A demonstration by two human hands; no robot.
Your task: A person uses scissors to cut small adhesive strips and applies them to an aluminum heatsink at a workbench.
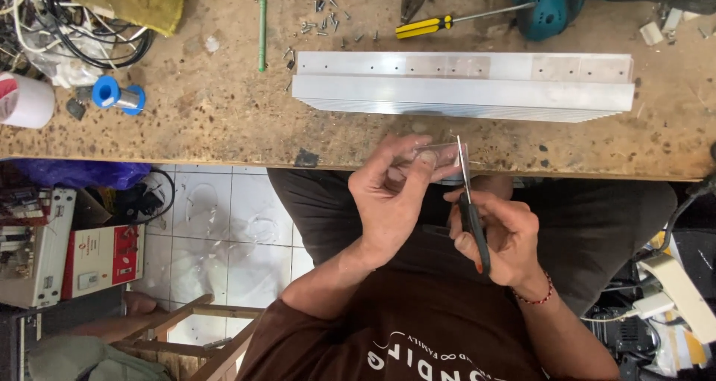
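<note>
Nearest the camera, a brown shirt sleeve (313,329) is seen leading up to the left hand (388,202), whose fingers are curled and pinched closed on a small clear plastic strip (440,155). That strip is held in the air just in front of the near edge of the workbench (224,120), above the lap. Beside it, the right hand (500,235) is wrapped shut around the dark handles of a pair of scissors (468,194), and a red bead bracelet (538,299) is worn on that wrist. The thin blades are pointed upward and are laid against the right end of the strip; how far they are parted cannot be told.

On the bench, well behind the hands, a long aluminium finned profile (462,86) is laid lengthwise. Farther back, a yellow-handled screwdriver (425,26) is placed near a scatter of small screws (321,15), and a teal power drill (544,8) is set at the far edge. To the left, a blue-ended spool (118,96), a green pencil-like rod (262,23) and a tangle of cables (82,30) are seen.
</note>
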